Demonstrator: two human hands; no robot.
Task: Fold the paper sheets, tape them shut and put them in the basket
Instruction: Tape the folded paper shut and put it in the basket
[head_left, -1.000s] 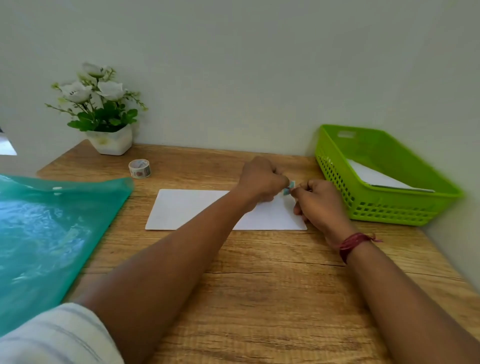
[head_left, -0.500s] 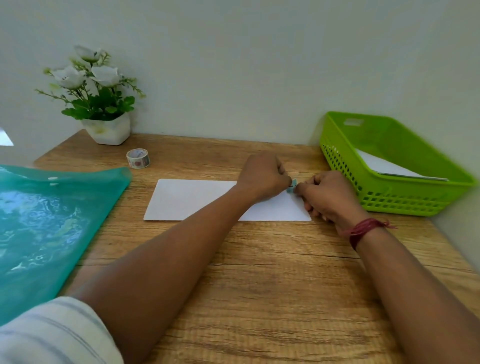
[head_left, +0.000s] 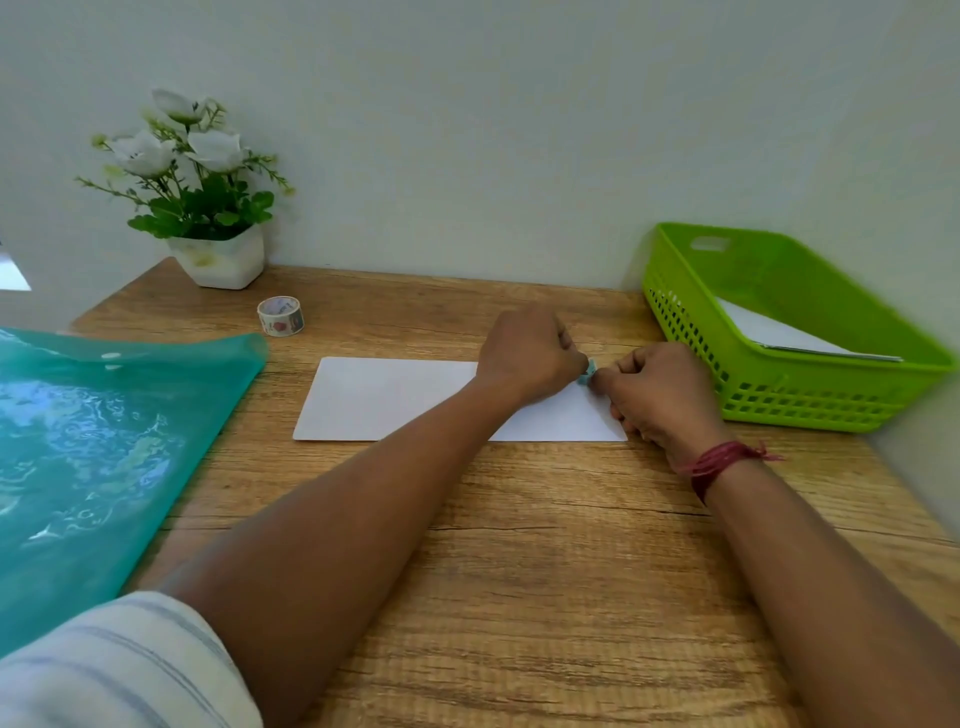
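"Paper first: where is the folded sheet (head_left: 395, 400)?"

"Flat on the wooden table (head_left: 519, 545), just left of the green basket (head_left: 810, 410). Its long axis runs straight away from the basket's perforated wall. Both hands work at the end nearest the basket."

"Doing what?"

"The left hand (head_left: 530, 358) and the right hand (head_left: 660, 389) are each curled, pinching one small teal piece of tape (head_left: 587, 373) between them over that end. The right hand is nearer the basket, almost at its wall. Whether the tape touches the paper cannot be told."

"And the coming move?"

"Probably pressing the tape down across the edge, then a short carry rightward into the basket."

"Anything in it?"

"One white folded paper (head_left: 769, 332) lies slanted inside. The tape roll (head_left: 280, 315) stands well away from the basket, beyond the sheet's other end."
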